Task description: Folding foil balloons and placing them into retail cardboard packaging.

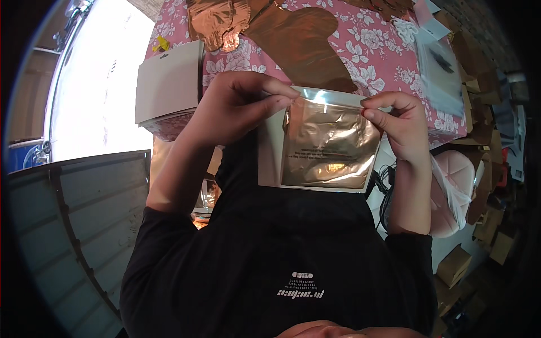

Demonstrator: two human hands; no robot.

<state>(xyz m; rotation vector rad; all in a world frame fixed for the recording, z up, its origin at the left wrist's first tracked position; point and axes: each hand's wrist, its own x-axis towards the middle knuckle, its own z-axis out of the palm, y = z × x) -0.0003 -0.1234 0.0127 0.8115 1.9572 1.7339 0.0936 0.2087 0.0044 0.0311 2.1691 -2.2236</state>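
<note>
In front of my chest is a clear plastic bag [324,97] with folded gold foil [332,135] inside and dark print on it. A white card [270,155] shows behind the foil along its left side and lower edge. My left hand [236,107] pinches the bag's upper left edge between thumb and fingertips. At the upper right corner, my right hand [401,121] holds the same edge in a pinch. The bag's top strip is stretched between both hands. Beyond it, a flat copper-coloured foil balloon [298,42] lies on the table.
A pink flowered cloth covers the table [369,39]. A stack of white cards [169,84] stands at its left edge, near a yellow item [162,44]. Clear bags [439,79] and white string [404,31] lie right. A pink padded chair [453,174] and cardboard boxes [453,265] are beside me.
</note>
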